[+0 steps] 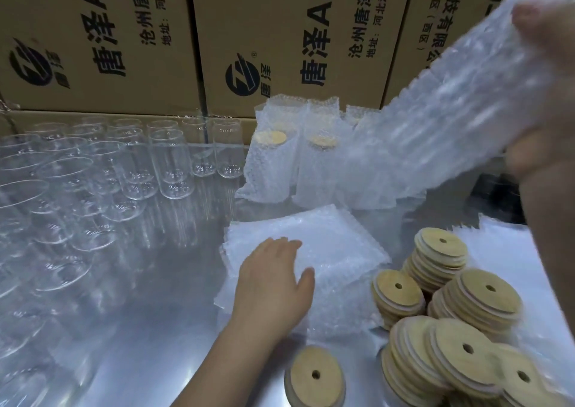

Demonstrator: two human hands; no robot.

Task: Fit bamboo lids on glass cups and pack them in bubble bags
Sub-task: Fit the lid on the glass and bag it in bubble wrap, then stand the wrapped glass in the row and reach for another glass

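My left hand (pixel 273 277) lies flat with straight fingers on a stack of empty bubble bags (pixel 329 251) in the middle of the table. My right hand (pixel 547 101), blurred at the right edge, grips a long bubble bag (pixel 460 120) raised in the air; what is inside it is hidden. Several empty glass cups (pixel 133 163) stand in rows on the left. A glass cup with a bamboo lid (pixel 315 375) stands at the bottom edge. Piles of bamboo lids (pixel 451 307) lie at the lower right. Packed cups in bubble bags (pixel 273 157) stand at the back.
Large printed cardboard boxes (pixel 280 33) form a wall behind the shiny metal table (pixel 155 328). A low cardboard edge (pixel 124 117) runs behind the glass cups. A dark object (pixel 494 195) sits at the right, behind the raised bag.
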